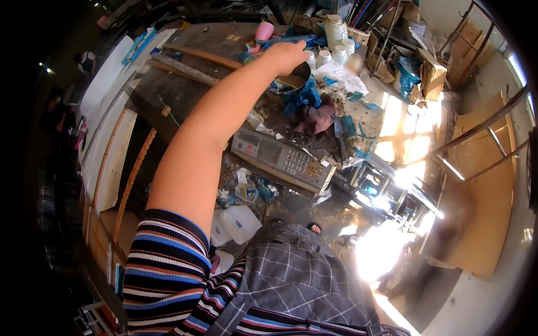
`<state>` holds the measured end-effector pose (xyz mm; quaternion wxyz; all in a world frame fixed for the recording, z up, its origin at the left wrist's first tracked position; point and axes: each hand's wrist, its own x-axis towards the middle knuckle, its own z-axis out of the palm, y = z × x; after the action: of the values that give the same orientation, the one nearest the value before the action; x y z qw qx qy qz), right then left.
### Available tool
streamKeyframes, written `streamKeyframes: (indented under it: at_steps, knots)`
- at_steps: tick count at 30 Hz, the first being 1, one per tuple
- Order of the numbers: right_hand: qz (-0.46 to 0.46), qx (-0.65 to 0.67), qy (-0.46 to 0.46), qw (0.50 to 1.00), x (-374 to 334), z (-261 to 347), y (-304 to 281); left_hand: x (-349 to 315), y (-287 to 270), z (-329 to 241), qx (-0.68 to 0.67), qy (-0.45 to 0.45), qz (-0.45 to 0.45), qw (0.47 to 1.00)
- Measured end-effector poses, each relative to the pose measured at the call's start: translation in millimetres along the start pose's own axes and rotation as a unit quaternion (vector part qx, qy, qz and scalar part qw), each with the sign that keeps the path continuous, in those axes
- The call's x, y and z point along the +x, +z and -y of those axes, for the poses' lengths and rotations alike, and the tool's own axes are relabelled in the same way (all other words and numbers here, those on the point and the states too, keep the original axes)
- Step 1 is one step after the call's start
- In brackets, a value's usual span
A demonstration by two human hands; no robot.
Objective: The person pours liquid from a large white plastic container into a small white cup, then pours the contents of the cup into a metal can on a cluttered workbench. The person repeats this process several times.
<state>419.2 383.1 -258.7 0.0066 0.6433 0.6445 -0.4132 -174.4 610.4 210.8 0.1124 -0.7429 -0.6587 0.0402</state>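
My left arm reaches forward across the bench, and my left hand [287, 57] is over the rim of a round can [302, 84] wrapped in blue plastic. Its fingers are curled, and the back of the hand hides whatever they may hold. Just right of the hand stand several small white jars [339, 54], with a taller whitish jar [335, 31] behind. A pink cup [264, 31] is beyond the hand. Below the can lies a crumpled brownish-purple cloth [316, 116]. Nearer me is a grey digital scale [280, 157] with a keypad. My right hand is out of view.
Wooden strips [204, 55] lie on the bench at left. Torn blue plastic scraps [344, 126] litter its top. Clear plastic tubs [240, 223] sit low near my apron. A cardboard box [431, 75] stands far right, metal bars [476, 131] jut in, and sunlight glares at right.
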Motion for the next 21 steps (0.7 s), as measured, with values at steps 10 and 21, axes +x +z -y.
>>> streamKeyframes:
  at_steps: [10, 21]
  knots:
    - [0.009, -0.004, -0.021, 1.000, 1, 2, 0, -24, -13, 46, -0.209, -0.115, -0.110, 0.965]
    - [0.017, -0.020, -0.057, 0.998, 14, 7, -9, -245, -37, -46, -0.634, -0.257, -0.219, 0.696]
